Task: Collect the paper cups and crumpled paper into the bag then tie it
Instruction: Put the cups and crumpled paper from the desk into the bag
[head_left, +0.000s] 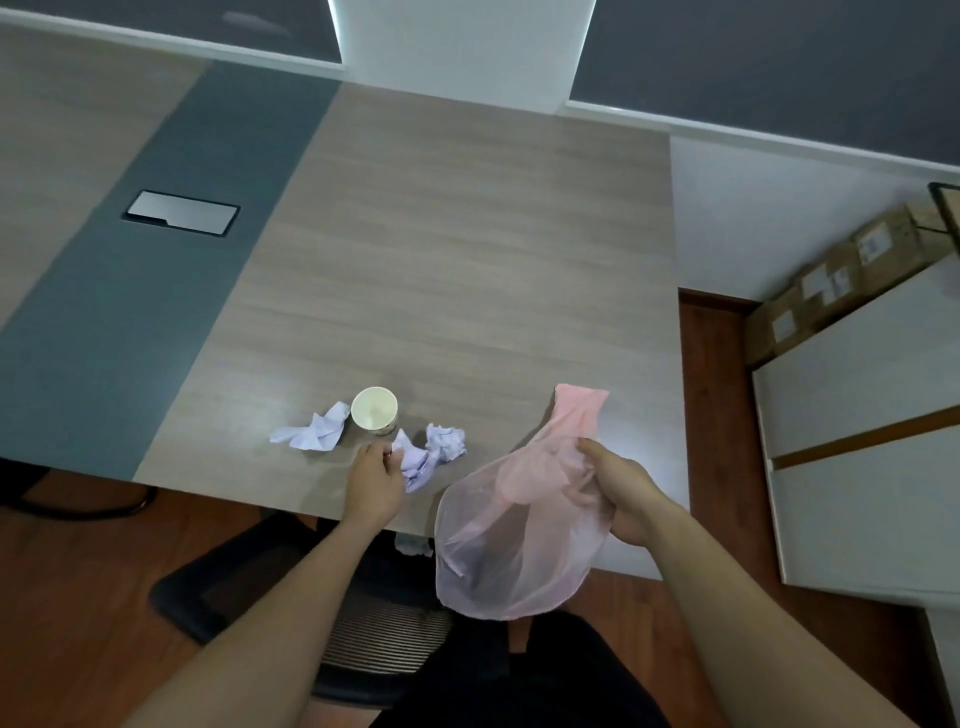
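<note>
A thin pink plastic bag (514, 540) hangs over the table's near edge, held at its rim by my right hand (618, 488); dark shapes show faintly through its lower part. My left hand (371, 480) is closed on a crumpled pale paper (418, 465) lying on the wooden table (467, 260). Another crumpled paper ball (447, 441) sits just right of it. A white paper cup (374, 409) stands upright behind my left hand. A third crumpled paper (314, 430) lies to the cup's left.
A metal cable hatch (181, 212) is set in the table's grey strip at the left. A black chair (322, 613) stands under the near edge, with a scrap of paper (413, 545) below the table edge. White cabinets (872, 415) and cardboard boxes (841, 280) stand at the right.
</note>
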